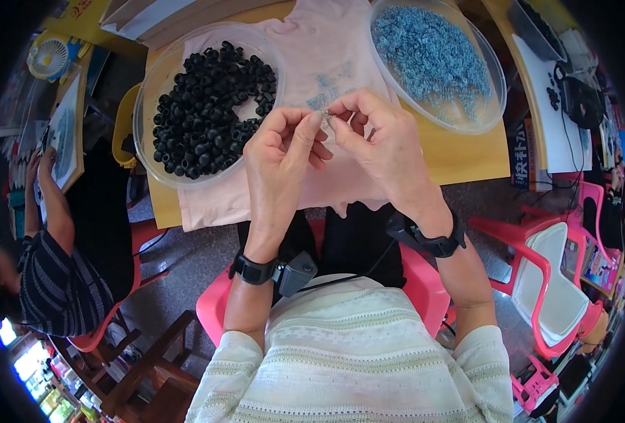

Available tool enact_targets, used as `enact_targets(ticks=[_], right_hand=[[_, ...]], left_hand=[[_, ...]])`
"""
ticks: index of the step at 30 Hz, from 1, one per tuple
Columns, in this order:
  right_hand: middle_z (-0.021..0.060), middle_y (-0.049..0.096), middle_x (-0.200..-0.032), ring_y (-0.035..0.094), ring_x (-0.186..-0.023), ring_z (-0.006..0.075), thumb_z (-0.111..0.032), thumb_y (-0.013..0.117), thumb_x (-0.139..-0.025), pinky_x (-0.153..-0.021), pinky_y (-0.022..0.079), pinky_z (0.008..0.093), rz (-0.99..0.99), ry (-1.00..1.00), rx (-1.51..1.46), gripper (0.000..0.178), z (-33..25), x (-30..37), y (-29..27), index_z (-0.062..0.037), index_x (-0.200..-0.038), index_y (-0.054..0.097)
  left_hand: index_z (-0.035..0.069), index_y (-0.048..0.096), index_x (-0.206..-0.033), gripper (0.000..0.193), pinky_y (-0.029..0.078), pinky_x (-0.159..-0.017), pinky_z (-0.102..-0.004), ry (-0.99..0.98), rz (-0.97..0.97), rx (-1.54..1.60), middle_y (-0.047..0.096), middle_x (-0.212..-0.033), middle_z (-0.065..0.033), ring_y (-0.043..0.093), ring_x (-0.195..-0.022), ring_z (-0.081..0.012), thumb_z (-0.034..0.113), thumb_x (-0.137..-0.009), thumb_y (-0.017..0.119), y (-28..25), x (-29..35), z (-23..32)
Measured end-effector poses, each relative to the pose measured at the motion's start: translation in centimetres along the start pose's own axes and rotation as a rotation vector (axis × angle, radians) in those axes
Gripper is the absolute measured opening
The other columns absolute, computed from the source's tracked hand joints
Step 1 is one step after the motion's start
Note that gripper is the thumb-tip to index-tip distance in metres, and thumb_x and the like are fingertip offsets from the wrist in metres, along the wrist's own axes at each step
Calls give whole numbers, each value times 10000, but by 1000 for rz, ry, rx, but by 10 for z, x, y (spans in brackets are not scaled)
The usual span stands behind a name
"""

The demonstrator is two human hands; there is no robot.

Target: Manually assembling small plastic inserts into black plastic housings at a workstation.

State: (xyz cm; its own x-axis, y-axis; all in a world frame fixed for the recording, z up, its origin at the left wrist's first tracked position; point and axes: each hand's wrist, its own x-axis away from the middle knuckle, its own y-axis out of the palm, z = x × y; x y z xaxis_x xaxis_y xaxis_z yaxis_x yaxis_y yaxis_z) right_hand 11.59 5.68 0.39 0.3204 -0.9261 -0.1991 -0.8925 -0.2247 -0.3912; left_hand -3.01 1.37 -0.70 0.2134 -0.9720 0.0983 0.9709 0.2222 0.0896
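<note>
Here, hands (274, 156) pinch tiny piece (326, 117); dark box (515, 174) bears lettering (521, 152).

Black pieces (198, 106), blue bits (431, 58), pink cloth (309, 53)

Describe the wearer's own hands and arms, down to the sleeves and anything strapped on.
Both the left hand and right hand are ungloved. Each wrist wears a black band carrying a dark, boxy module. A thin dark cable seems to link the modules. The sleeves are whitish, with textured horizontal stripes, and leave the forearms bare.
</note>
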Motion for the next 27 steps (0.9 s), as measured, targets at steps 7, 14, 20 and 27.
enact_targets(ticks=[7, 14, 20, 27], right_hand=[[121, 647, -849, 646, -740, 243, -62, 678, -839, -654, 508, 335, 58, -66, 103, 124, 14, -1, 1, -20, -953, 652], [100, 652, -874, 663, -773, 278, -77, 695, -825, -669, 515, 351, 22, -123, 241, 107, 16, 3, -6, -59, -928, 673], [61, 644, -882, 641, -731, 248, -83, 695, -830, -657, 509, 330, 5, -58, 208, 157, 15, 7, -6, -84, -987, 700], [52, 675, -875, 588, -720, 91, -105, 679, -899, -627, 483, 251, -94, -14, -225, 208, 5, 8, -11, 13, -1069, 667]], left_hand=[[-27, 628, -997, 174, 481, -573, -204, 38, 35, -8, 667, -839, -69, 630, -658, -100, 146, -985, 611, 4, -2, -4], [-22, 626, -999, 157, 474, -567, -197, 53, 28, -70, 649, -819, -42, 626, -668, -81, 134, -979, 619, 1, 2, -3], [-24, 627, -1020, 161, 481, -575, -203, 59, 17, -28, 672, -838, -78, 636, -669, -101, 132, -985, 605, -6, 7, -4], [-22, 632, -1025, 187, 498, -580, -225, -6, -89, 78, 683, -844, -100, 648, -679, -127, 159, -988, 606, -8, 10, 1]])
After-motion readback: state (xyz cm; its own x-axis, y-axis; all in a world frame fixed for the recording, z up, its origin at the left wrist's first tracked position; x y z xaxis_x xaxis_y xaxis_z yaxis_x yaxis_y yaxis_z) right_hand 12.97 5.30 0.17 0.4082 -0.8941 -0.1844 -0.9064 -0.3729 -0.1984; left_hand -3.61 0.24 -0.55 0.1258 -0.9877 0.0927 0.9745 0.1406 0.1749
